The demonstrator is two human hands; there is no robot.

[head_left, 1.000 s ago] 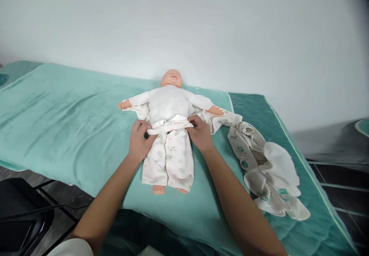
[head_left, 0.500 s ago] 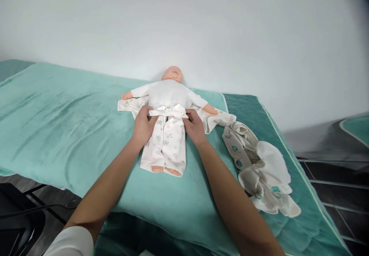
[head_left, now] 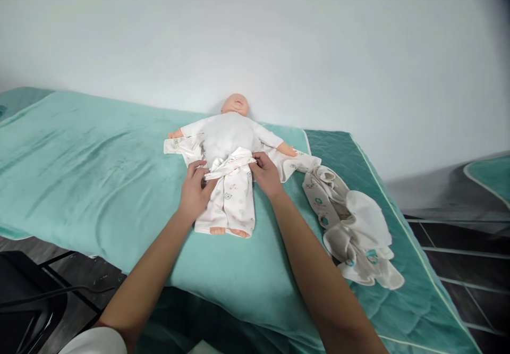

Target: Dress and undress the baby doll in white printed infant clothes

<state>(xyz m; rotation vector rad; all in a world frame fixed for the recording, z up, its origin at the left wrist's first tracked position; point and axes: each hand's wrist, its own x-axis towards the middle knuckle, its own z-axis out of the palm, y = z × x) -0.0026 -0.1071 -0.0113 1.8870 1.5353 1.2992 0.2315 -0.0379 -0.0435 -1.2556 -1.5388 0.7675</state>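
Observation:
A baby doll (head_left: 229,131) with a white cloth body lies on its back, head toward the wall, arms spread. White printed baby pants (head_left: 235,200) cover its legs, and its toes show at the cuffs. My left hand (head_left: 195,192) pinches the waistband at its left side, pulled a little lower there. At the other side of the waistband, my right hand (head_left: 266,173) grips the bunched cloth near the doll's hip. A printed baby top (head_left: 295,162) lies spread under the doll, its sleeves reaching out below the doll's arms.
A crumpled heap of white baby clothes (head_left: 358,232) lies to the right on the green quilted cover (head_left: 402,290). The bed's lighter green blanket (head_left: 99,184) stretches left. A pale wall (head_left: 255,40) stands behind; a black chair (head_left: 30,295) is at lower left.
My left hand has moved down with its side of the waistband, which now slants. My right hand stays near the hip. The view has tilted up slightly.

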